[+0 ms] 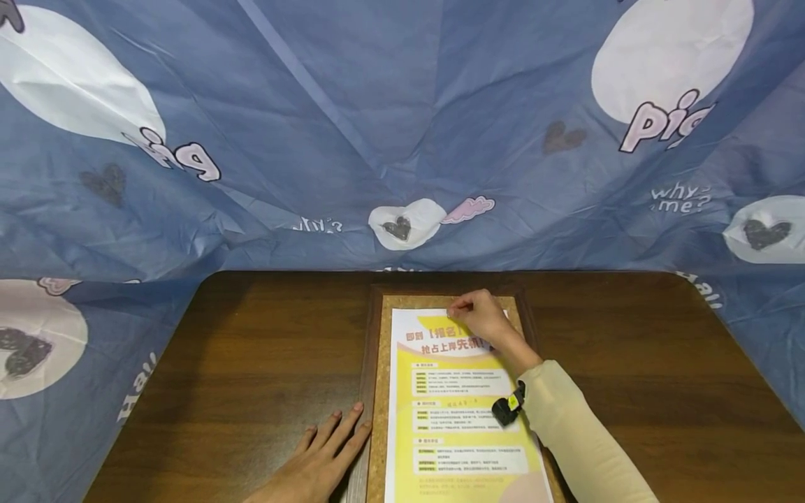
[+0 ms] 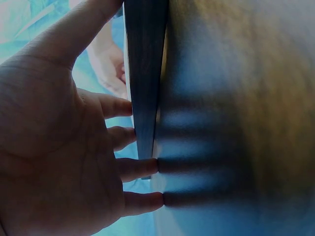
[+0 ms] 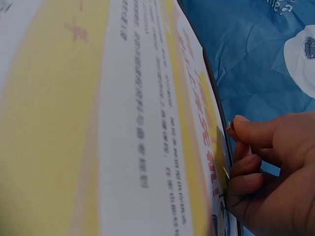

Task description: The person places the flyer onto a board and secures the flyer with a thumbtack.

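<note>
A yellow and white printed poster (image 1: 463,436) lies on a cork board (image 1: 379,412) with a dark wooden frame (image 2: 143,73). My right hand (image 1: 483,318) is at the poster's top edge. Its thumb and forefinger pinch a small brass-coloured thumbtack (image 3: 230,126), while the other fingers curl in close to the sheet. A second thin metallic glint shows by those fingers in the right wrist view. My left hand (image 1: 321,457) has its fingers spread along the frame's left side, and the lower fingertips reach the tabletop in the left wrist view.
The board lies on a brown wooden table (image 1: 270,349) with rounded far corners. Behind it hangs a blue printed cloth (image 1: 314,140), which also shows at both sides. A black wrist camera (image 1: 505,412) on the right wrist overlaps the poster in the head view.
</note>
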{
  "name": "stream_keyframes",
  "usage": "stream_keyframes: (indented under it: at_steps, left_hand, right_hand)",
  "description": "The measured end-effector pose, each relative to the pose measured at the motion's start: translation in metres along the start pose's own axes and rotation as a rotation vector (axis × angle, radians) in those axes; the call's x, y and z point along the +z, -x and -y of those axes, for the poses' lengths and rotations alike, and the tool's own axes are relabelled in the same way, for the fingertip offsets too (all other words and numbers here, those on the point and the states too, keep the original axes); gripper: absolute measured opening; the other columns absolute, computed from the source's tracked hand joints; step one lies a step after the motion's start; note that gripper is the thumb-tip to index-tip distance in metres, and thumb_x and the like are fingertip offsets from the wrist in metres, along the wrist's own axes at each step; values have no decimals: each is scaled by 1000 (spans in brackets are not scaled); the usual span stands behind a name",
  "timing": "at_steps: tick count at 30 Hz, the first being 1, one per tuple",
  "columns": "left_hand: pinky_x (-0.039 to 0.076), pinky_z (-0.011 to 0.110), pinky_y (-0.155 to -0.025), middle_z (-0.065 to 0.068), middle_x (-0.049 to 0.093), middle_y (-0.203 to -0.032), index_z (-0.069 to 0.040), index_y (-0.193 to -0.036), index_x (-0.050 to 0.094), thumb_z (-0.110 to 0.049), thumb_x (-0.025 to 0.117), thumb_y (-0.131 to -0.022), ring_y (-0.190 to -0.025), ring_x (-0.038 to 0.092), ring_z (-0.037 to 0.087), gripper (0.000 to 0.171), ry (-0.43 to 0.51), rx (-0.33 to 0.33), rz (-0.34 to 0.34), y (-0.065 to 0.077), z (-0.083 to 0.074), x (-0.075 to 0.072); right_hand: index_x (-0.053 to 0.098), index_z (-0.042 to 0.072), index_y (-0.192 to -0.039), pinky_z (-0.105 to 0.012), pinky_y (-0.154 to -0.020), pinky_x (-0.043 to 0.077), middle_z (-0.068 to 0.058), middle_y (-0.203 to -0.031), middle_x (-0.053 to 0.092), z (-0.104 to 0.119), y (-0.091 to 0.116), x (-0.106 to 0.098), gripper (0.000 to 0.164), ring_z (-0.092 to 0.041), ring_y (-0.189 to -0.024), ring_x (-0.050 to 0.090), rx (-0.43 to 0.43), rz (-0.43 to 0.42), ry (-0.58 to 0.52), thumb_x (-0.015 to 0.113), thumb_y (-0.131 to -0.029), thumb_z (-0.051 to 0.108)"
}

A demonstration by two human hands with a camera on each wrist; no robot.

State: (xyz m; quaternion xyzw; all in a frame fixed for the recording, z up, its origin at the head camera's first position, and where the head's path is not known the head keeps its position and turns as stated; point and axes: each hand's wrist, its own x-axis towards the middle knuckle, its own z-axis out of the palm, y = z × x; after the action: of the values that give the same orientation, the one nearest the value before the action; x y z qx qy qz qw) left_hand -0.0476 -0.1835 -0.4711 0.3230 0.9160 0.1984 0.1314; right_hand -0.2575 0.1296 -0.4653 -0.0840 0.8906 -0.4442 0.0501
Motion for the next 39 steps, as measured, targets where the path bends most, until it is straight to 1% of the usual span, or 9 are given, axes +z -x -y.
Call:
stream_keyframes:
  at_steps: [4,7,11,16,20,24,27,32,39]
  left_hand:
    - [33,75,-91,21,10,-162,-7,-157,22,-76,57,-82,-137,28,54,108,4,-11,14,0,-1,-1]
    - [33,75,-92,21,9,-162,-7,-157,22,-77,57,-81,-137,27,54,109,7,-20,27,-1,-2,-2]
    - [32,75,-94,21,8,-163,-7,-158,21,-77,58,-81,-138,25,54,110,17,-30,46,-1,-3,-3]
    - [31,75,-95,20,7,-163,-7,-158,20,-77,59,-80,-139,24,54,111,25,-29,51,-1,-3,-5]
    - [31,75,-95,20,9,-163,-8,-158,21,-77,59,-80,-139,24,53,111,18,-26,46,-1,-4,-5]
    - [30,75,-96,20,9,-163,-8,-158,20,-77,60,-79,-139,25,52,112,5,-28,46,-2,-4,-6]
    - [30,74,-96,20,9,-163,-8,-158,20,-77,61,-78,-139,25,52,113,5,-33,50,-3,-4,-6]
    - [30,74,-96,21,9,-163,-8,-158,20,-77,61,-78,-139,25,52,113,-4,-27,47,-3,-4,-4]
    - [30,74,-96,20,8,-163,-8,-158,20,-76,61,-78,-139,24,52,113,10,-33,56,-3,-3,-3]
  right_hand:
    - [77,-1,-94,-32,-67,49,-10,-89,72,0,0,0,12,-19,-74,60,-11,-13,17,72,-91,9]
    - [78,1,-90,-32,-67,49,-8,-85,72,0,1,1,9,-18,-72,61,-15,-30,32,73,-90,8]
    - [78,1,-86,-32,-64,49,-6,-81,72,0,3,2,7,-16,-69,61,-46,-53,58,73,-89,6]
    - [79,2,-89,-35,-67,50,-8,-84,73,-2,1,2,9,-18,-71,62,-31,-49,83,72,-90,8]
    - [79,3,-90,-35,-67,50,-7,-85,73,-2,-2,3,10,-18,-70,62,-22,-41,106,72,-91,10]
    - [79,4,-89,-36,-68,51,-7,-85,73,-1,-3,3,10,-18,-71,63,-22,-54,124,73,-90,11]
    - [80,5,-88,-36,-69,51,-6,-84,73,0,-4,4,9,-18,-72,63,-7,-69,123,74,-90,11]
    - [80,4,-88,-34,-66,50,-7,-83,73,-1,-4,6,8,-18,-69,62,5,-93,130,75,-88,10]
    - [78,3,-82,-31,-60,48,-6,-74,70,-3,-8,8,5,-17,-64,60,11,-142,128,77,-85,6]
